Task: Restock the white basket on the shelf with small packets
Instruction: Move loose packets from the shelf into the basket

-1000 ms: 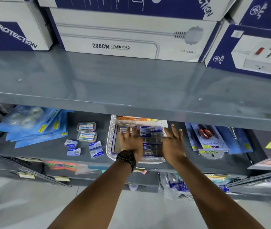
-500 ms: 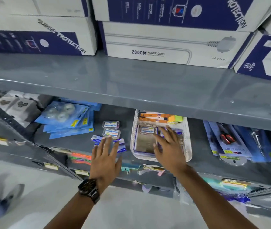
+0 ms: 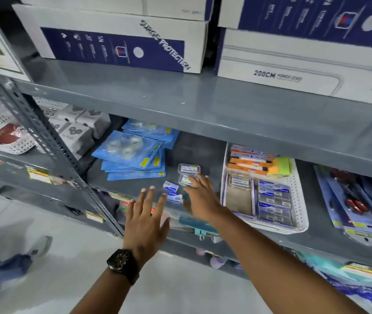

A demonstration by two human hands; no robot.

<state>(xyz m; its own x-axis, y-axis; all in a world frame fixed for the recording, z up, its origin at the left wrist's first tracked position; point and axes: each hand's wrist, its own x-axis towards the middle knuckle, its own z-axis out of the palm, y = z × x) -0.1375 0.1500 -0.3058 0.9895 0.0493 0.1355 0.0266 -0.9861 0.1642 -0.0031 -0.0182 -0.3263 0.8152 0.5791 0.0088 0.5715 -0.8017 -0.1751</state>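
The white basket (image 3: 299,196) stands on the grey middle shelf, right of centre, with several packets and orange and green items inside. To its left, small blue-and-white packets (image 3: 174,193) and two clear plastic cases (image 3: 189,168) lie loose on the shelf. My right hand (image 3: 201,198) reaches over these packets with fingers spread, its fingertips on the nearer clear case. My left hand (image 3: 147,216), a black watch on its wrist, hovers open at the shelf's front edge just left of the small packets. Neither hand holds anything.
A stack of blue tape packs (image 3: 135,155) lies left of the loose packets. Blue carded scissors (image 3: 352,200) lie right of the basket. Large boxes (image 3: 121,41) fill the upper shelf, whose lip overhangs. A slanted metal upright (image 3: 44,137) stands at left.
Both hands left the basket and moved left to the loose small packets; the right hand came off the basket last. My view also swung left.
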